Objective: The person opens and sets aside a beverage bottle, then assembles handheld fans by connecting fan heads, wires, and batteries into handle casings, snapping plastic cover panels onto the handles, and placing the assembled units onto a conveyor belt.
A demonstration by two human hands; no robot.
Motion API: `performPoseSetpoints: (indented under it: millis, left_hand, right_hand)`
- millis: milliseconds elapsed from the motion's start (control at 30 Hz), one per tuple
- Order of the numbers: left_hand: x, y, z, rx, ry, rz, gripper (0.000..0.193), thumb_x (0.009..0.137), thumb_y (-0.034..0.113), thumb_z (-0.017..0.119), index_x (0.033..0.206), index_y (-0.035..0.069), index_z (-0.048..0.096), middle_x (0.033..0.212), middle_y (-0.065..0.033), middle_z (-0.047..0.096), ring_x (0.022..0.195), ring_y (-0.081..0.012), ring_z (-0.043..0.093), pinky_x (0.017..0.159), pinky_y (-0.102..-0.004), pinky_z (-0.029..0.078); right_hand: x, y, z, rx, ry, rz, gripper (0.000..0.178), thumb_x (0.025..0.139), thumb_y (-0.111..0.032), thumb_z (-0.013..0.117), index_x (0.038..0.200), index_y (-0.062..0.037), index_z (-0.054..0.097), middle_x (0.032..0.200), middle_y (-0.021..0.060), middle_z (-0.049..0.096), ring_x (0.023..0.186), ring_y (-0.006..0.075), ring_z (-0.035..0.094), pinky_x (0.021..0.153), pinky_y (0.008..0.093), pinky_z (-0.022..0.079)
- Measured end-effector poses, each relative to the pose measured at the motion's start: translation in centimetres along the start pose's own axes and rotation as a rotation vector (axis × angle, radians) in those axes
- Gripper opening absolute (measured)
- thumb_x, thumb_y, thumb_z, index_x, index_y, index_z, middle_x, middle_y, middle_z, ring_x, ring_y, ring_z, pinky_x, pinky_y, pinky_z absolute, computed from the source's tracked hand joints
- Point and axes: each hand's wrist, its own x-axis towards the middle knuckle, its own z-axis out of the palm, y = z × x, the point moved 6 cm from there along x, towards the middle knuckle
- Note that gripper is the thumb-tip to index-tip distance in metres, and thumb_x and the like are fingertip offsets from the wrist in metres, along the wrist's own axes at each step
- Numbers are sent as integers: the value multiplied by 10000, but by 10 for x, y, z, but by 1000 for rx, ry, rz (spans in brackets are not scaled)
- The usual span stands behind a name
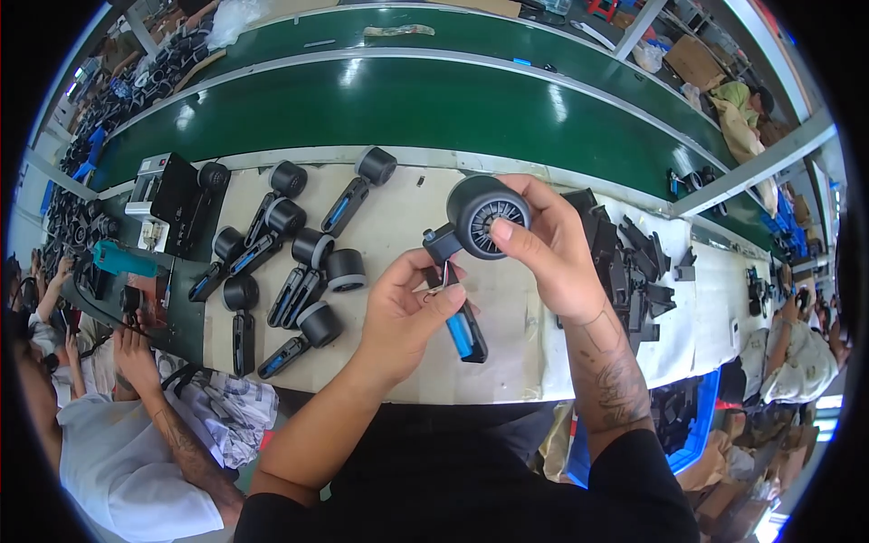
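Black drum-shaped head (472,213) with radial fins sits in the right hand (563,262).

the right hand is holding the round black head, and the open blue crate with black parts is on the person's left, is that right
The side is wrong: the head view shows the open blue crate on the person's right. The right hand is holding the round black head.
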Motion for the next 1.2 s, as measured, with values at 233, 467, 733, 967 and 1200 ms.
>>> performPoseSetpoints:
  millis: [233, 467, 733, 967, 1200]
  left_hand:
    - [-23, 30, -4, -187, 9, 19, 451, 999, 135, 654, 1389, -6, 476, 1214, -179, 680, 971, -204, 705, 847, -306, 568]
    - [-32, 40, -1, 94, 66, 49, 270, 948, 27, 673, 1195, -64, 613, 1210, -190, 693, 1000, -234, 724, 866, -362, 610]
    - [-34, 47, 10, 75, 40, 41, 166, 926, -49, 670, 1091, -64, 661, 1116, -153, 706, 1069, -238, 709, 908, -416, 629]
    - [-37, 52, 15, 115, 40, 40, 160, 948, 26, 708, 1073, -70, 675, 1047, -144, 735, 985, -199, 727, 864, -373, 635]
    - [-35, 51, 13, 143, 77, 11, 170, 961, 56, 709, 1072, -70, 684, 1001, -144, 750, 897, -177, 734, 828, -333, 628]
  right_hand:
    - [-9, 2, 5, 71, 10, -76, 428, 957, -136, 736, 1294, 16, 519, 1167, 100, 666, 1047, 137, 652, 933, 306, 537]
    - [-14, -22, 25, -9, -69, -175, 400, 931, -120, 773, 1220, -8, 520, 1096, 91, 695, 1018, 129, 663, 888, 297, 551]
    - [-12, -21, 33, -66, -108, -143, 472, 898, -115, 813, 1242, -10, 507, 1098, 88, 701, 1032, 131, 661, 928, 309, 528]
    - [-11, -24, 36, -73, -122, -137, 486, 886, -133, 829, 1239, -12, 518, 1092, 79, 706, 1025, 131, 661, 940, 313, 523]
    - [-12, -28, 34, -84, -143, -146, 508, 884, -140, 832, 1252, -5, 510, 1086, 81, 705, 1020, 128, 659, 930, 312, 528]
